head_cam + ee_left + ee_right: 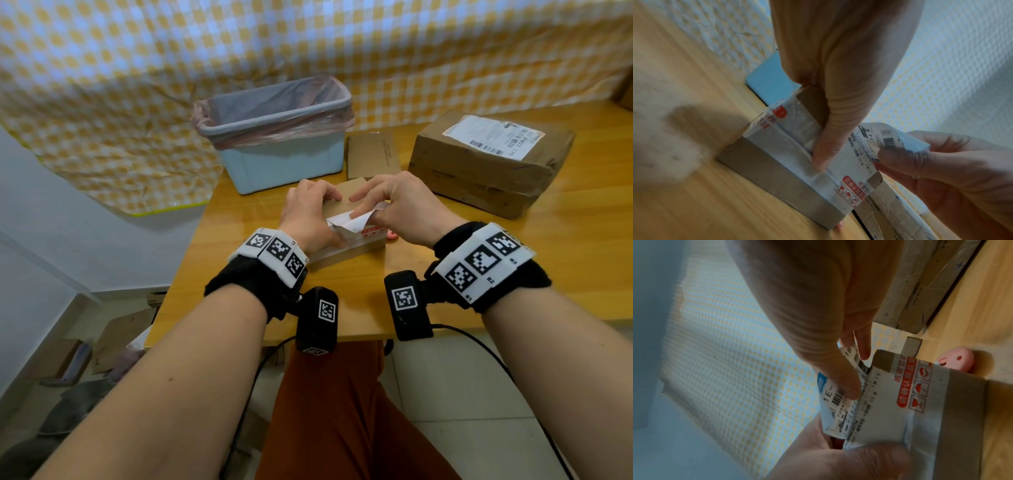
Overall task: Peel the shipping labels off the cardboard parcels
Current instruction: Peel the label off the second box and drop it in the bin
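A small cardboard parcel wrapped in clear tape lies on the wooden table in front of me. My left hand grips it, thumb pressed on its taped top edge. My right hand pinches the white shipping label between thumb and fingers. The label is curled up off the parcel's top, while its lower part still sticks. Back right sits a larger cardboard parcel with a white label flat on its top.
A pale blue bin lined with a pink bag stands at the back of the table. Beside it lies a flat cardboard piece. A small pink object sits just right of the small parcel. Checked cloth hangs behind.
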